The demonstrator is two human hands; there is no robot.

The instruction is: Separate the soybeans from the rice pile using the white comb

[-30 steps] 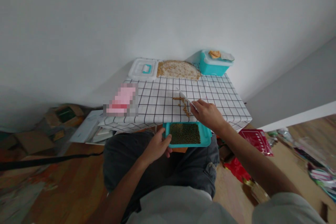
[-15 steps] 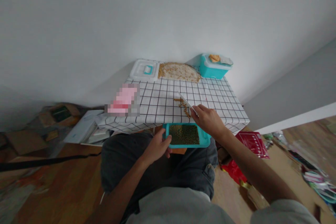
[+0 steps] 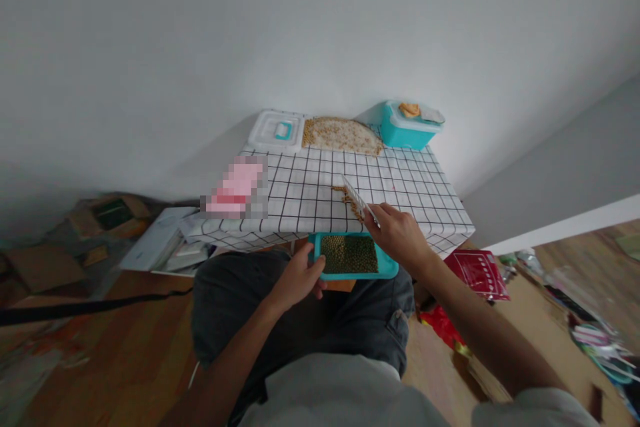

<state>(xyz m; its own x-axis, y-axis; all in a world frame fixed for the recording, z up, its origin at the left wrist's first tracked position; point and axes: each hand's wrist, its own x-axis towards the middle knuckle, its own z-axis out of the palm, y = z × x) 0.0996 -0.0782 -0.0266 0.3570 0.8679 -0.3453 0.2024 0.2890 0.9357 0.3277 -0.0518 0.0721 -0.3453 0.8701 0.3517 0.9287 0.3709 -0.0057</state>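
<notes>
My left hand grips the left edge of a teal tray full of small green beans, held just below the near edge of the checked table. My right hand is closed on a thin white card, whose far end rests on the cloth. A short line of tan beans lies beside the card, near the table's edge and right above the tray.
At the table's back lie a white lid with a teal latch, a large heap of tan beans and a teal box. A pink item sits at the left edge. Boxes, papers and red bags litter the wooden floor.
The card in my right hand has slid toward me with the small line of beans, closer to the table's near edge. The tray stays under the edge.
</notes>
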